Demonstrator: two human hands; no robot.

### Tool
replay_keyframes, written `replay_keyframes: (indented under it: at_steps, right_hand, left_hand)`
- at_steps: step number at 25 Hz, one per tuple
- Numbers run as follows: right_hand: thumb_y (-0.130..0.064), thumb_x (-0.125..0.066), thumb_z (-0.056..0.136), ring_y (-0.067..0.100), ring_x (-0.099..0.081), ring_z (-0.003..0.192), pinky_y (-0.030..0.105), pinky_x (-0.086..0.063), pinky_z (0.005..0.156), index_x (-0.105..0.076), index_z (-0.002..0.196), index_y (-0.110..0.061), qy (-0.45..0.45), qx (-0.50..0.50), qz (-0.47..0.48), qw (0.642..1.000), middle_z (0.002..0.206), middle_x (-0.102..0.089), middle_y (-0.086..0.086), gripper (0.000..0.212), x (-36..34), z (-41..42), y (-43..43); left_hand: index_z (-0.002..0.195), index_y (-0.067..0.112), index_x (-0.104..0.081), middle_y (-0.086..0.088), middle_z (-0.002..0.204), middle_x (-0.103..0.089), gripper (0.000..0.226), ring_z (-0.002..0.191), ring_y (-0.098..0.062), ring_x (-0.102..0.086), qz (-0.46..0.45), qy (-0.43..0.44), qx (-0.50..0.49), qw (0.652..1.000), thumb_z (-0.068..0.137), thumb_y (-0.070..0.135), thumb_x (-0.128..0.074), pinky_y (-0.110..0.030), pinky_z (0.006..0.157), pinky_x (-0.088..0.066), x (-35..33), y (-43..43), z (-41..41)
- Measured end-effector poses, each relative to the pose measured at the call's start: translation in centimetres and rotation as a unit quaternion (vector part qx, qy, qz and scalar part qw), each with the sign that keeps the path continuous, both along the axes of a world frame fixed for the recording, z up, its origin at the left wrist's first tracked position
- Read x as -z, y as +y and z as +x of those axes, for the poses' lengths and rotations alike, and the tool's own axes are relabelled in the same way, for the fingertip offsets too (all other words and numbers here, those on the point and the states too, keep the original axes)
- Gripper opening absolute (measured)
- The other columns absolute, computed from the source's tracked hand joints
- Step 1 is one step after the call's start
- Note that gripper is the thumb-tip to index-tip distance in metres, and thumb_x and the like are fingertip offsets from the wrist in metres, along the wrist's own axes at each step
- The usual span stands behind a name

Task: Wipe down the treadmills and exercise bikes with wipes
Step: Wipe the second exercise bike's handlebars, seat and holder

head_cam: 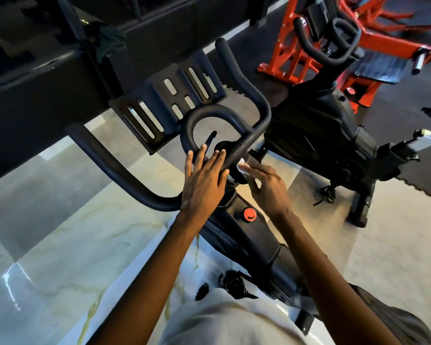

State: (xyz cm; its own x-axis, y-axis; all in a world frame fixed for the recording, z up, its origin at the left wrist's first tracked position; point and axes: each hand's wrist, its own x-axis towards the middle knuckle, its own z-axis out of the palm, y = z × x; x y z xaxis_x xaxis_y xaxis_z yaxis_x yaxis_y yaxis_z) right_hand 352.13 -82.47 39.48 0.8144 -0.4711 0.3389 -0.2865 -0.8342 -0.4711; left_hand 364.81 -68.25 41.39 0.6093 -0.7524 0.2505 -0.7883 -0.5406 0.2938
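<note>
Your left hand lay flat, fingers spread, on the exercise bike's handlebar while your right hand pinched a white wipe at the bar's centre, just beside it.

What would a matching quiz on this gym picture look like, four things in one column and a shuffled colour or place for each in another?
1 wipe
2 knob
3 left hand
4 cloth

A red, just below the handlebar
B white, held by the right hand
C dark green, draped at upper left
D flat on the handlebar, fingers straight

Pairs: 1-B, 2-A, 3-D, 4-C
</note>
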Motion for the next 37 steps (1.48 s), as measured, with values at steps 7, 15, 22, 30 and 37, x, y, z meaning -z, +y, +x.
replay_keyframes:
  at_steps: [7,15,22,30,37]
  right_hand:
    - [-0.008,-0.066,0.094,0.009,-0.059,0.094,0.022,-0.049,0.081,-0.072,0.119,-0.016,0.023,0.028,0.054,0.998,0.116,-0.066,0.006,0.027,-2.2,0.2,0.5]
    - [-0.007,-0.067,0.092,0.012,-0.063,0.092,0.021,-0.051,0.078,-0.072,0.120,-0.017,0.033,0.036,0.051,0.998,0.112,-0.067,0.006,0.029,-2.0,0.4,-0.5]
    - [-0.015,-0.068,0.093,0.001,-0.063,0.092,0.005,-0.043,0.072,-0.061,0.118,-0.015,-0.029,0.077,0.121,0.989,0.109,-0.069,-0.006,0.026,-1.8,1.3,-1.8]
    - [-0.015,-0.068,0.093,0.002,-0.062,0.094,0.001,-0.037,0.071,-0.074,0.114,-0.022,-0.013,0.049,0.092,0.995,0.111,-0.070,-0.006,0.023,-1.6,0.6,-4.9]
    - [-0.014,-0.069,0.094,-0.027,-0.045,0.099,-0.004,-0.039,0.077,-0.068,0.126,-0.012,-0.105,0.041,0.129,0.985,0.117,-0.061,0.000,0.033,-2.2,5.3,-9.2]
  left_hand:
    - [0.149,0.016,-0.048,-0.004,0.142,-0.060,0.050,0.151,-0.027,-0.027,-0.048,0.019,0.016,0.999,0.104,0.037,-0.049,-0.043,0.124,-0.011,-0.3,-0.1,0.1]
    - [0.152,0.018,-0.044,-0.003,0.143,-0.059,0.052,0.150,-0.025,-0.028,-0.046,0.015,0.016,0.999,0.104,0.037,-0.049,-0.041,0.124,-0.009,-0.2,0.0,0.0]
    - [0.155,0.015,-0.036,-0.005,0.156,-0.044,0.056,0.149,-0.026,-0.031,0.005,0.000,0.010,1.000,0.105,0.038,-0.045,-0.044,0.123,-0.006,-0.2,-1.7,0.3]
    - [0.145,0.017,-0.050,-0.005,0.139,-0.061,0.052,0.131,-0.024,-0.053,0.012,-0.050,-0.049,0.997,0.102,0.047,-0.046,-0.047,0.118,-0.021,0.1,-4.0,-0.2]
    - [0.161,0.024,-0.015,-0.008,0.132,-0.063,0.073,0.127,-0.024,-0.055,0.022,0.018,-0.057,0.998,0.101,0.039,-0.054,-0.044,0.110,-0.037,-1.3,-7.6,-0.7]
